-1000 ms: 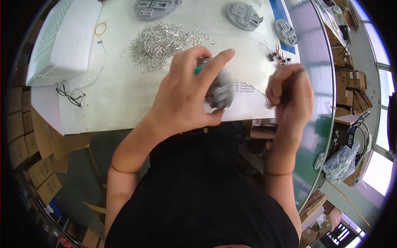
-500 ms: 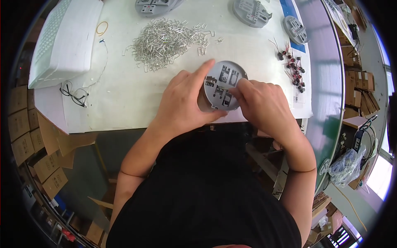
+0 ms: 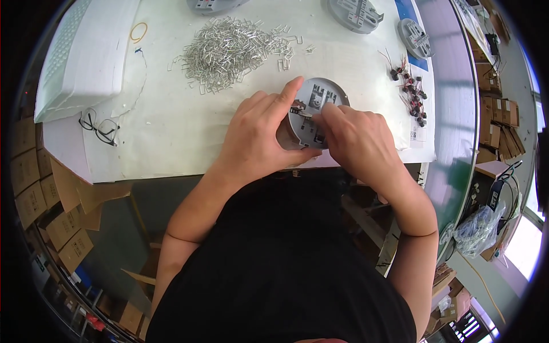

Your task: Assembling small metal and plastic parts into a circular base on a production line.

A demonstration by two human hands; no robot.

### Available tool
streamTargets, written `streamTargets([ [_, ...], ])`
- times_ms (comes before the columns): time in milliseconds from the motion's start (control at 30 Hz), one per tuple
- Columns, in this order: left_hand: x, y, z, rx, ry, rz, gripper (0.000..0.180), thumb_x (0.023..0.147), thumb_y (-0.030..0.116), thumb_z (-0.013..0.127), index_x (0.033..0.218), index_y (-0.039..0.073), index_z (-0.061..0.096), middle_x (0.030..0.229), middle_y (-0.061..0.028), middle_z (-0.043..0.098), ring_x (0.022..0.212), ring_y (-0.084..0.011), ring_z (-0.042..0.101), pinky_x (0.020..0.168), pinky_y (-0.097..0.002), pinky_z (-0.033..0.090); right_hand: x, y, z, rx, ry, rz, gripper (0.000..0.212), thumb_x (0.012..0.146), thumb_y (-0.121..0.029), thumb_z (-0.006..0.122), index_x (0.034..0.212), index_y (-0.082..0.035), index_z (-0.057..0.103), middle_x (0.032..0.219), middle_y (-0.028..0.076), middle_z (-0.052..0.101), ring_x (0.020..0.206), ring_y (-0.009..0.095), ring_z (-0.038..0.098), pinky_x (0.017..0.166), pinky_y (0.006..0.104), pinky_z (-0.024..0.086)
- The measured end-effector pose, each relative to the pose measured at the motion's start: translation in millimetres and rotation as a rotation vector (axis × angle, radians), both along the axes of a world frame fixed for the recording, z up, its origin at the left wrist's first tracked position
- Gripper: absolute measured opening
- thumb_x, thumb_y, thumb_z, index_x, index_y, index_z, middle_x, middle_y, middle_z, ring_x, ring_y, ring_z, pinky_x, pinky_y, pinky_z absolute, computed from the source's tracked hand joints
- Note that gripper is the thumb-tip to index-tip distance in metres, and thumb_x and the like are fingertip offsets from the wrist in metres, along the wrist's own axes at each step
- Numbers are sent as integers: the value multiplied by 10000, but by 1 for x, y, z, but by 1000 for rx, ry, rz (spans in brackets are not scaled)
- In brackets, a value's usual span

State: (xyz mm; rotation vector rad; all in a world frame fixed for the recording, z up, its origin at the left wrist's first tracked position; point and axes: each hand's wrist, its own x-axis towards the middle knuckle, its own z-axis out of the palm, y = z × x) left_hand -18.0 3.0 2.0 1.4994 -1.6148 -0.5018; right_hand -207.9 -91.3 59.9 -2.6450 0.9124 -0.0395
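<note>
White table [image 3: 166, 137], near edge: left hand [image 3: 254, 132], thumb and forefinger spread, clasps a grey disc [image 3: 314, 102]; right hand [image 3: 361, 136] bunches its fingers, any pinch hidden.

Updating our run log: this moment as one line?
Left hand: holding round grey housing; right hand: touching its face; nearby: metal clip pile, wired black parts

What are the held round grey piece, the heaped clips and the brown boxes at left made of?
Round grey piece: probably matte plastic, from its even colour and moulded-looking slots.
Clips: apparently bright metal wire, from their silvery glints; which metal is unclear.
Brown boxes: likely dull cardboard, from their colour and flat panels.
</note>
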Motion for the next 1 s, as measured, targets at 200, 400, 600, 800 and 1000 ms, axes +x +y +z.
streamTargets([
  [200, -1, 1, -1, -6, -7, -1, 1144, 574, 287, 1034, 1575, 41, 537, 949, -89, 702, 863, -269, 628, 844, -405, 518, -3, 1, -6, 4, -23, -3, 230, 1026, -176, 679, 880, -49, 554, 740, 153, 643, 651, 420, 641, 560, 509, 493],
  [400, 0, 1, -2, 9, -20, -4, 1151, 570, 286, 1036, 1576, 42, 534, 962, -92, 710, 883, -280, 654, 864, -418, 521, -2, 1, -6, -40, -60, 43, 196, 1012, -180, 677, 894, -59, 579, 710, 131, 653, 612, 387, 665, 527, 487, 516],
  [600, -2, 0, -4, -18, -24, 1, 1145, 574, 287, 1033, 1578, 51, 534, 979, -90, 718, 885, -290, 659, 875, -425, 525, 8, 4, 2, -118, 31, 93, 107, 942, -129, 690, 919, -52, 621, 699, 120, 684, 612, 349, 714, 526, 453, 554],
  [800, 1, 2, -6, -36, -43, 6, 1134, 604, 329, 1019, 1589, 67, 522, 985, -86, 710, 897, -285, 660, 882, -428, 521, 18, 3, 24, -127, 154, 127, 66, 898, -90, 684, 914, -38, 645, 679, 126, 700, 638, 324, 751, 544, 430, 580],
  [1000, 0, 6, -5, -8, -50, -3, 1135, 587, 320, 1026, 1584, 79, 541, 974, -80, 716, 880, -287, 654, 894, -423, 522, 20, 8, 28, -135, 217, 112, 51, 904, -88, 681, 919, -42, 664, 686, 129, 708, 632, 319, 751, 535, 424, 576],
])
